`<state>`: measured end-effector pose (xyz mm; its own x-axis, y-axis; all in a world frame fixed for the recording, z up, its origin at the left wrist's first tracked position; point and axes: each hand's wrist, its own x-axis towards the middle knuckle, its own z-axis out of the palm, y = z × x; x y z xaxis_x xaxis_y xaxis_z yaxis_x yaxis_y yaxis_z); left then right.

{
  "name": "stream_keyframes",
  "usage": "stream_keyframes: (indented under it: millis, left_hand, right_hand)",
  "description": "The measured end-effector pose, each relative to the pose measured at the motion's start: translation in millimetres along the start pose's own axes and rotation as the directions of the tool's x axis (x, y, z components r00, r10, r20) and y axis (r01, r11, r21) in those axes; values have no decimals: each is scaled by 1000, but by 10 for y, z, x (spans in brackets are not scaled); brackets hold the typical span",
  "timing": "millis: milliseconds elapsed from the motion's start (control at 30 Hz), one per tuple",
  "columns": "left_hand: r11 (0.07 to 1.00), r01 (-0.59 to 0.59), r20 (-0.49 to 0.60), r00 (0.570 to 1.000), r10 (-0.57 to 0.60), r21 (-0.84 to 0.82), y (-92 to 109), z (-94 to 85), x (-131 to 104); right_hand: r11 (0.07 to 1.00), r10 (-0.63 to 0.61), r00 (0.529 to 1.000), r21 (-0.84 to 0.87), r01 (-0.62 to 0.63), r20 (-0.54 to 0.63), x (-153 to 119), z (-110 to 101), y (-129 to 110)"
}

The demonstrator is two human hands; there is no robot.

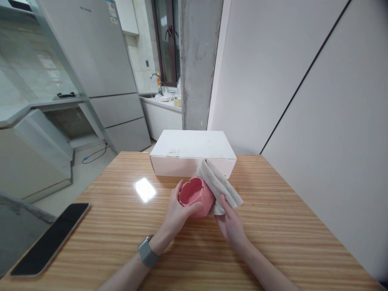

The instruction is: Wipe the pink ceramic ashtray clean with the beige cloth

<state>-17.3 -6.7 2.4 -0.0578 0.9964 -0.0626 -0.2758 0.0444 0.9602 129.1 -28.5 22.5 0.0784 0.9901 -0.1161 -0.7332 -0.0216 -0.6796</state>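
Note:
A pink faceted ashtray (206,199), with small notches in its rim, is tilted so that its hollow faces left and up. My left hand (178,208) grips it by the rim and side, thumb across the near edge. Pressed against the ashtray's right side is a folded light grey cloth (220,186). My right hand (229,222) holds this cloth from below, its fingers partly hidden behind the fabric. Both hands are above the wooden table (287,234). A watch with a grey band (148,251) is on my left wrist.
Just beyond my hands, a white box (194,145) lies at the table's far edge. A dark-screened phone (51,240) rests near the left edge. A white wall (327,133) borders the right side. Farther back are a refrigerator (100,60) and a sink faucet (158,83).

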Motion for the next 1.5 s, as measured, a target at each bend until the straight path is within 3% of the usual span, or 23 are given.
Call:
stream_keyframes:
  millis: [200, 333, 533, 800, 1200, 1500]
  left_hand:
    - [963, 213, 149, 971, -189, -168, 144, 15, -57]
    - [951, 257, 327, 926, -190, -175, 224, 12, -105]
    - [919, 354, 456, 856, -244, -173, 173, -52, -103]
    - [941, 295, 431, 880, -200, -168, 95, -25, -98]
    - [945, 226, 277, 948, -157, -237, 83, 11, -103]
    - [911, 300, 325, 924, -203, -284, 123, 26, -90]
  right_hand:
    - [999, 2, 1000, 37, -1, -18, -11, 93, -113]
    - [1000, -13, 1000, 17, 13, 4, -8, 85, -139]
    - [1000, 20, 1000, 1, -20, -6, 1, 71, -153]
    - [999, 38, 998, 15, -39, 51, -36, 58, -119]
    - [998, 53, 996, -44, -50, 76, -71, 3, -27]
    - [993, 53, 992, -107, -41, 111, -60, -68, 51]
